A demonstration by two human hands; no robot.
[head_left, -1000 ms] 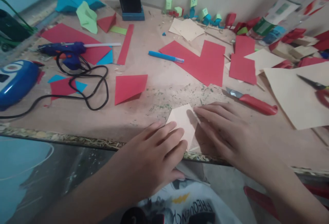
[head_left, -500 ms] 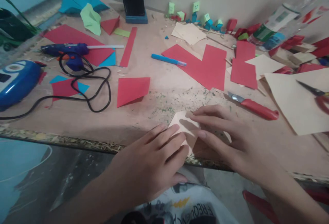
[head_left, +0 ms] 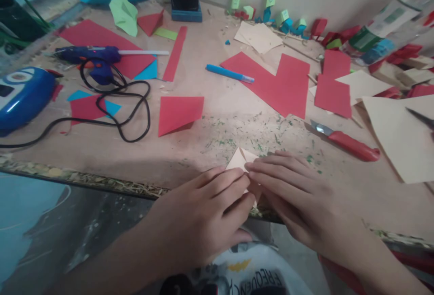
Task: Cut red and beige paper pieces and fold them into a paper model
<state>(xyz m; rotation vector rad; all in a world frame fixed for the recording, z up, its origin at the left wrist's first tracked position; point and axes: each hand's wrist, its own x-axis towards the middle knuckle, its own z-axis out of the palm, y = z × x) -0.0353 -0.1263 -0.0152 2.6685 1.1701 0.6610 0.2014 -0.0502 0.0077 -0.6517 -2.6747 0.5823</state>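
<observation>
A small piece of folded cream paper [head_left: 236, 160] lies at the table's front edge, its top coming to a point and much of it covered by my hands. My left hand [head_left: 206, 209] holds its left side down, fingers close together and thumb low by the table edge. From the right, my right hand [head_left: 298, 191] presses the fold with its fingers together, the tips meeting those of the left. Its thumb is hidden beneath. Right of my hands lies a red-handled utility knife [head_left: 352, 145], its blade out.
Red paper [head_left: 179, 112], a blue pen [head_left: 228, 73] and green scraps [head_left: 251, 134] lie beyond my hands. At left are a glue gun [head_left: 91, 55] and its looping black cord [head_left: 149, 105]. Scissors [head_left: 420, 116] rest on cream sheets [head_left: 396, 137] at right. Small paper figures [head_left: 271, 3] line the wall.
My right hand has come down onto the cream paper, pressing over its right flap, and the paper's top has become pointed. My left hand stays nearly in place. The view has shifted slightly.
</observation>
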